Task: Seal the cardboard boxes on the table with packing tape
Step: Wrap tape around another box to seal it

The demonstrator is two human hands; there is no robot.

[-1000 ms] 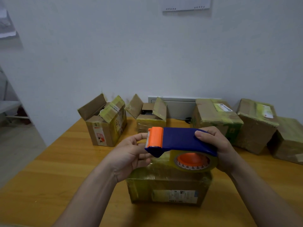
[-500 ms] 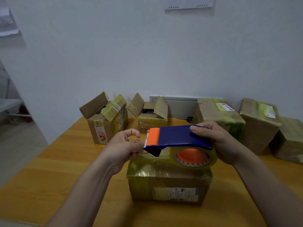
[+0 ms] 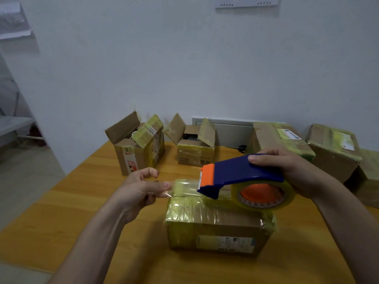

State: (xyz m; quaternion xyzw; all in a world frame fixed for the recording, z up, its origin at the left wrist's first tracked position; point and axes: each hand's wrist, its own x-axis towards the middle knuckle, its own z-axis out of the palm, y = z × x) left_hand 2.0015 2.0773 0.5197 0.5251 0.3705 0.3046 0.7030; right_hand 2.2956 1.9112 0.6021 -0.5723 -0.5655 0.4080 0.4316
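Blue moulded plastic with an orange toothed cutter head: tape dispenser (image 3: pixel 242 175), held in the air just above the near box. The right hand (image 3: pixel 287 171) grips its handle, thumb lying along the top, the other fingers wrapped beneath and mostly hidden behind the roll.

Tape roll (image 3: pixel 264 201): clear yellowish film on an orange ribbed hub, seated under the handle.

Tape strip (image 3: pixel 184 188): glossy and transparent, drawn out leftward from the cutter. The left hand (image 3: pixel 141 189) pinches its free end in the fingertips, one finger curled above. Its edges are hard to trace against the box behind.

Near box (image 3: pixel 217 228): oblong brown cardboard with the flaps down, its top and corners wrapped in wrinkled, shiny tape. The printed label on the front face is illegible. It sits mid-table, directly below the dispenser.

Table (image 3: pixel 82 212): smooth, orange-yellow wood grain.

Left open box (image 3: pixel 135 148) and middle open box (image 3: pixel 194 146): corrugated card with the flaps raised, some flaps filmed in yellowish tape. They stand at the far edge, and their dark contents cannot be identified.

Taped boxes at far right: one with a pale label (image 3: pixel 274 140), a second (image 3: pixel 332 148), and a third (image 3: pixel 369 181) cut off by the frame.

Wall (image 3: pixel 184 68): white and matt. A pale panel (image 3: pixel 231 130) is partly hidden behind the boxes.
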